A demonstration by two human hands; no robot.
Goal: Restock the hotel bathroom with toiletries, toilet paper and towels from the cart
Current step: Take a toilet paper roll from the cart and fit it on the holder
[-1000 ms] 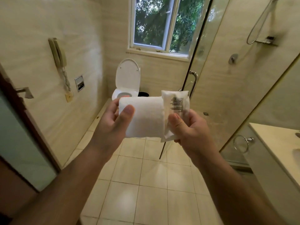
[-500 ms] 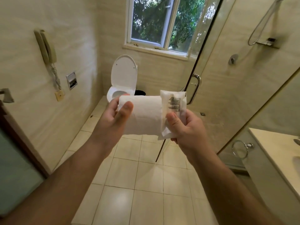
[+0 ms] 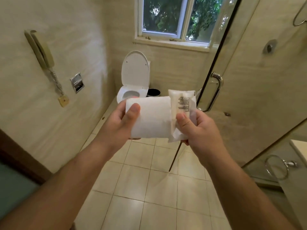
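Observation:
A white toilet paper roll [image 3: 153, 119] lies sideways in front of me at chest height. My left hand [image 3: 118, 123] grips its left end, thumb on the front. My right hand [image 3: 198, 128] pinches the roll's translucent wrapper [image 3: 181, 107] with printed text, which covers the right end of the roll. The recessed metal paper holder [image 3: 77, 82] is set in the left wall.
The toilet [image 3: 133, 82] stands ahead with its lid up, and a small black bin [image 3: 153, 92] sits beside it. A wall phone [image 3: 42, 52] hangs at left. The glass shower door [image 3: 216, 90] is at right, with a towel ring [image 3: 276, 166] and the counter edge [image 3: 299, 146] beyond.
I have stepped further into the bathroom, so the toilet and left wall fixtures look nearer. Both hands keep the same hold on the roll and wrapper.

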